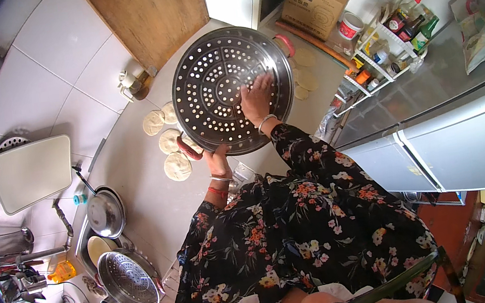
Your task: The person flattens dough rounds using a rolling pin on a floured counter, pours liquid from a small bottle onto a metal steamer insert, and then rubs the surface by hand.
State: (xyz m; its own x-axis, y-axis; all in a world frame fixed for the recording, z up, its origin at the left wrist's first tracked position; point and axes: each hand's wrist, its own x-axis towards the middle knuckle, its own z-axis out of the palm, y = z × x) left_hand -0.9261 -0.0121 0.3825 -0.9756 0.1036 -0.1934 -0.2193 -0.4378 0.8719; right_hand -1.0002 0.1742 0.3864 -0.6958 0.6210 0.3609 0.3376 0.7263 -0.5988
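A round metal steamer pan (208, 114) with a perforated bottom is tilted up over the counter, its inside facing me. My left hand (218, 159) grips its near rim, beside one red handle (189, 149). Over the right part of the perforated bottom lies my right hand (258, 99), fingers spread and slightly blurred; whether it presses on the metal I cannot tell. Several flat round dough pieces (177, 166) rest on the counter left of the pan. More dough rounds (306, 78) lie to its right, where a second red handle (285, 45) sticks out.
A wooden rolling pin (315, 43) lies before a cardboard box (312, 4). Bottles stand in a white rack (379, 57) at the right. An oil jug (137, 86) is against the wall. At the left are a sink with pans, another steamer pan (128, 281) and a cutting board (34, 174).
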